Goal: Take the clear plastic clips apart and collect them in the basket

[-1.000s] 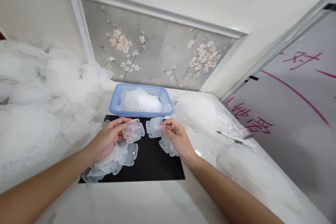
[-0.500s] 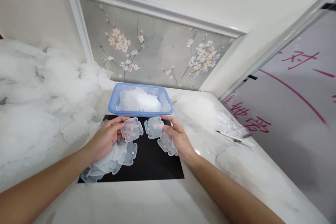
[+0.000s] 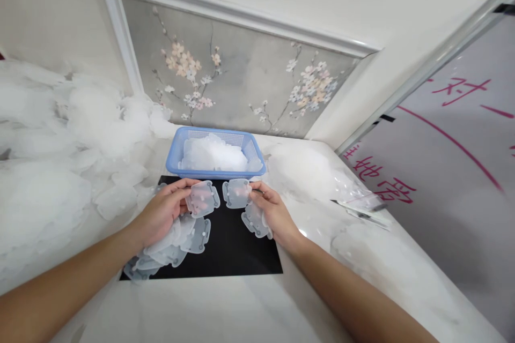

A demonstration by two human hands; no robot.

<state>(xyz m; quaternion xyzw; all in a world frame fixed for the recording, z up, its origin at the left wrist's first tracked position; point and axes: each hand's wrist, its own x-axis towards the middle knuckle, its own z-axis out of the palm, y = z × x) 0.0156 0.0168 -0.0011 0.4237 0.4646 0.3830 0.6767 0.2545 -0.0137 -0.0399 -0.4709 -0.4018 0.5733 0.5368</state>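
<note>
My left hand (image 3: 163,213) pinches a translucent plastic piece (image 3: 203,199) with small white studs, held just above a black mat (image 3: 233,249). My right hand (image 3: 270,213) pinches a second, similar piece (image 3: 236,193) close beside the first, with a narrow gap between them. Under my left hand lies a loose heap of the same plastic pieces (image 3: 177,244) on the mat's left side. A few more pieces (image 3: 254,221) lie under my right hand.
A blue basket (image 3: 174,153) full of pieces stands behind the mat against a flower-painted wall panel. Big piles of white plastic pieces (image 3: 60,155) cover the left of the white table; more lie at the right (image 3: 306,169), by a clear bag (image 3: 358,197).
The two held pieces sit slightly higher and closer together than a second ago; both hands have barely shifted.
</note>
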